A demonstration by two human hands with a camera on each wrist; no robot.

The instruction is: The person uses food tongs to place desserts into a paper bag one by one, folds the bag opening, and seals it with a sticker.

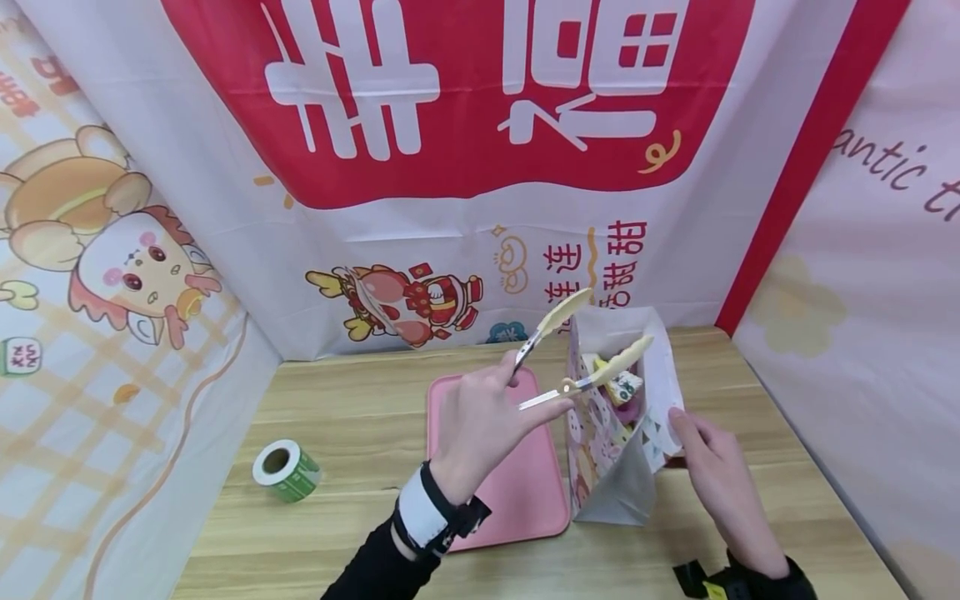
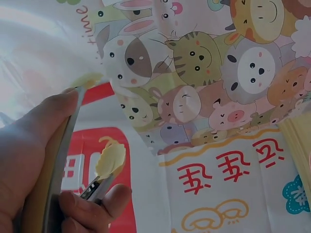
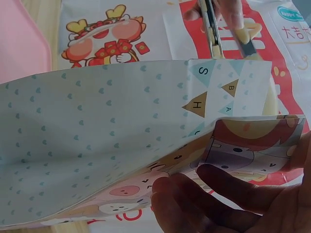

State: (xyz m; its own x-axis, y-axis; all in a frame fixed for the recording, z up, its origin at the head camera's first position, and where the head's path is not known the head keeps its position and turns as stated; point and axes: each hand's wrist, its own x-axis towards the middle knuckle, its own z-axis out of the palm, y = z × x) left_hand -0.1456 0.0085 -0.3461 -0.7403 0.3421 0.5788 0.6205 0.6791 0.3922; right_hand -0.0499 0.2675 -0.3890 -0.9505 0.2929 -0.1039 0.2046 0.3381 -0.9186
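My left hand (image 1: 483,421) holds metal food tongs with cream, leaf-shaped tips (image 1: 626,358), thumb on one arm and fingers on the other. The arms are spread with nothing between the tips. One tip is over the mouth of a paper bag (image 1: 615,492) printed with cartoon animals; the other is above its left side. The bag stands upright, and inside it are wrapped snacks (image 1: 624,387), partly hidden by its walls. With thumb and fingers, my right hand (image 1: 716,471) pinches the bag's right upper edge. In the right wrist view, the bag wall (image 3: 97,126) covers its contents.
A pink tray (image 1: 517,500) lies just left of the bag, partly under my left forearm. Farther left on the wooden table (image 1: 360,467) is a roll of green labels (image 1: 287,469). Printed cloth (image 1: 465,225) hangs behind the table and along both sides.
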